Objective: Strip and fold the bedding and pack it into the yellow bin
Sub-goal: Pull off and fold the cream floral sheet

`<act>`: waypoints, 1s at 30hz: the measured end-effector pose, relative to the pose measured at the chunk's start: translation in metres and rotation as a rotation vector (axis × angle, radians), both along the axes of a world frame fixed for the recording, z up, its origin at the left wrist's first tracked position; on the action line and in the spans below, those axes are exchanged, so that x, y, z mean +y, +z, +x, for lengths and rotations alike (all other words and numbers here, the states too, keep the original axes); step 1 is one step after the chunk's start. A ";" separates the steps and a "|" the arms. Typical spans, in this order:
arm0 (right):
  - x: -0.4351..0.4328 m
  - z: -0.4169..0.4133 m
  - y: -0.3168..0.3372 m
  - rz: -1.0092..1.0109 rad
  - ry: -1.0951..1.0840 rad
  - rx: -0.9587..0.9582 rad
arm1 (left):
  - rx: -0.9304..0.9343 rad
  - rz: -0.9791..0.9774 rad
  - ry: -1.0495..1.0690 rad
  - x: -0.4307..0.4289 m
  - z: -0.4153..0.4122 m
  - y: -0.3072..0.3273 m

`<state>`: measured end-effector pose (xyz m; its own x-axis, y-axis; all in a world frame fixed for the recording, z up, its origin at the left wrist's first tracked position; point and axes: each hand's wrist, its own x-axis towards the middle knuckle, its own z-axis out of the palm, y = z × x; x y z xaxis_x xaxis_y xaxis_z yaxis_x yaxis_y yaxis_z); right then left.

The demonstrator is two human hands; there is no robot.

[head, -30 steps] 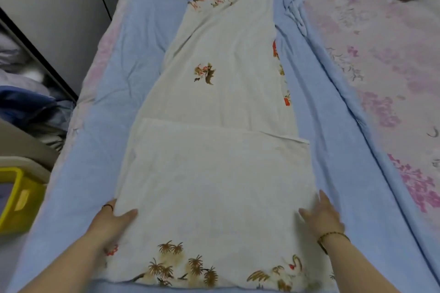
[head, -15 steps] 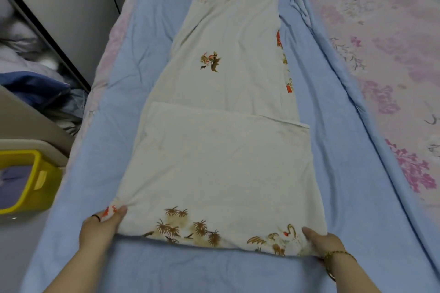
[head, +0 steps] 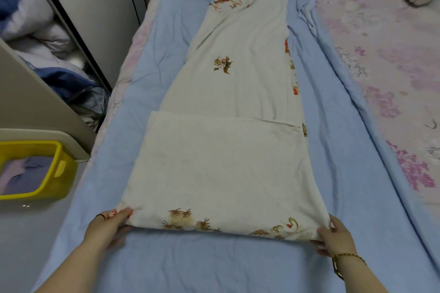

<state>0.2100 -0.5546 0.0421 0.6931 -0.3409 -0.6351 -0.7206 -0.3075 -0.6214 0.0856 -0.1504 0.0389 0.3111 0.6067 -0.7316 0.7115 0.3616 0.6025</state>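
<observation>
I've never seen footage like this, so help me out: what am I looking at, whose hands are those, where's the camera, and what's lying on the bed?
There is no machine here, just a person's two bare hands. The camera is worn on the person's head and looks forward and down, so the hands come in from the bottom edge. A long cream sheet printed with birds and plants lies along a blue sheet, and its near part is already folded over. The left hand grips its near left corner and the right hand grips its near right corner. A pink flowered cover lies to the right. At the left stands the yellow bin, with folded cloth already inside.
</observation>
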 end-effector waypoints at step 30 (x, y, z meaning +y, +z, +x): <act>-0.005 -0.013 -0.009 0.180 -0.122 0.166 | 0.036 0.040 -0.060 0.006 -0.007 -0.021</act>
